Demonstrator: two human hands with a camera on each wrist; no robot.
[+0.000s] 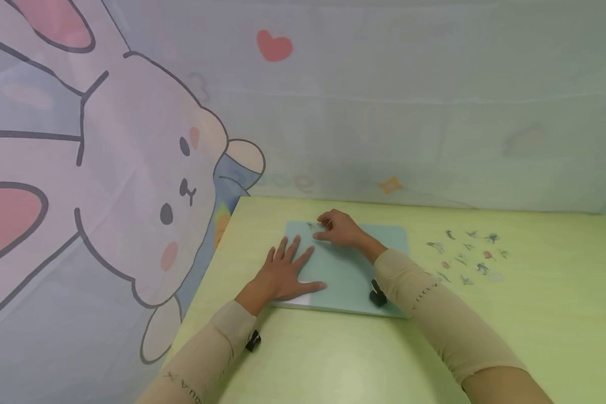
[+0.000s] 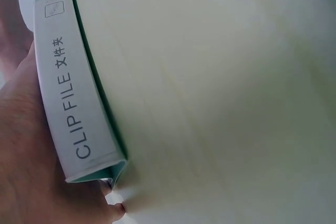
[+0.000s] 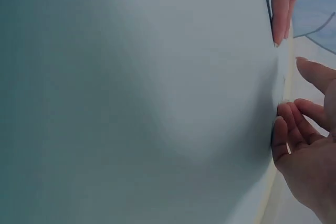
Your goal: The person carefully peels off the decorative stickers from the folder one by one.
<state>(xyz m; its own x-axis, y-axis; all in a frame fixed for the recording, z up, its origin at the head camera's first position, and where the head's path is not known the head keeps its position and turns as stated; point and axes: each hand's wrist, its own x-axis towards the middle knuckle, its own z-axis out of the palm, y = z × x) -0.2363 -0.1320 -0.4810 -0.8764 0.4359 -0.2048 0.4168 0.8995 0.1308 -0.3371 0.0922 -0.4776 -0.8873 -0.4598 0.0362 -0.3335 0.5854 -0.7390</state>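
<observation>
A mint-green clip file folder (image 1: 348, 280) lies flat on the table; its white spine, printed "CLIP FILE", shows in the left wrist view. My left hand (image 1: 285, 275) rests on the folder's left part with fingers spread. Over the far part of the folder is my right hand (image 1: 340, 229), its fingers bent and low by the surface. Just left of those fingertips, a small dark floral sticker (image 1: 310, 225) shows near the folder's far edge. Whether the right fingers pinch anything, I cannot tell.
Several small flower and leaf stickers (image 1: 468, 247) lie scattered on the yellow-green table (image 1: 560, 314), right of the folder. A cloth backdrop (image 1: 409, 101) with a cartoon rabbit (image 1: 136, 163) hangs behind the table and along its left side.
</observation>
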